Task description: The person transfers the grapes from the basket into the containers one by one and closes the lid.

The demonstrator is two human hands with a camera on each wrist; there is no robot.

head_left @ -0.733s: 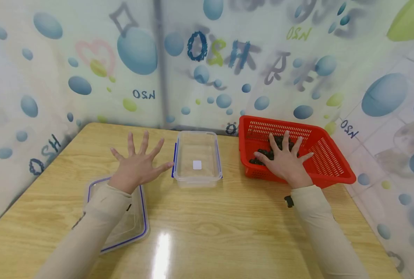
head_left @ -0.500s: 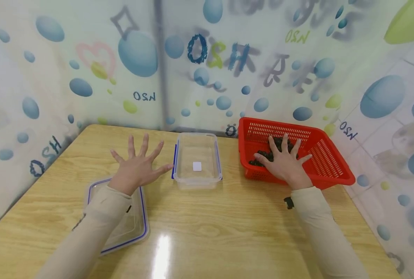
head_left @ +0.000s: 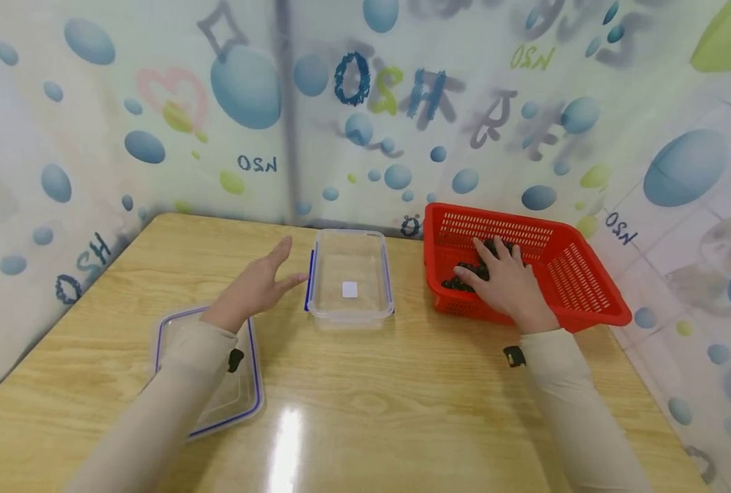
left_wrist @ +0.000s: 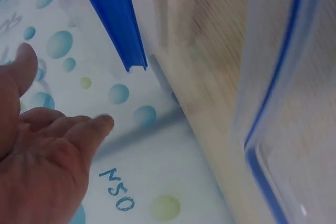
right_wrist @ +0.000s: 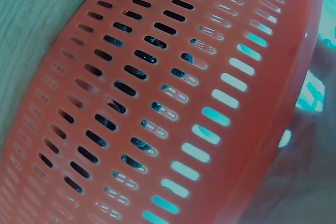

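My left hand hangs just left of a clear plastic food container with blue side clips. Its thumb points toward the container and it holds nothing. In the left wrist view, the hand appears near a blue clip. Over the front of a red slotted plastic basket reaches my right hand, fingers spread and slightly bent. Beneath it lie small dark, shiny round things; whether the fingertips touch them, I cannot tell. The basket wall hides most of that hand in the right wrist view.
A clear lid with a blue seal lies on the wooden table, partly under my left forearm. A white square shows at the container. Patterned curtain-like walls border the table's back and sides.
My left hand has turned from spread and palm-down to edge-on, its fingers drawn together, beside the container. My right hand's fingers have bent and lowered toward the dark things in the basket.
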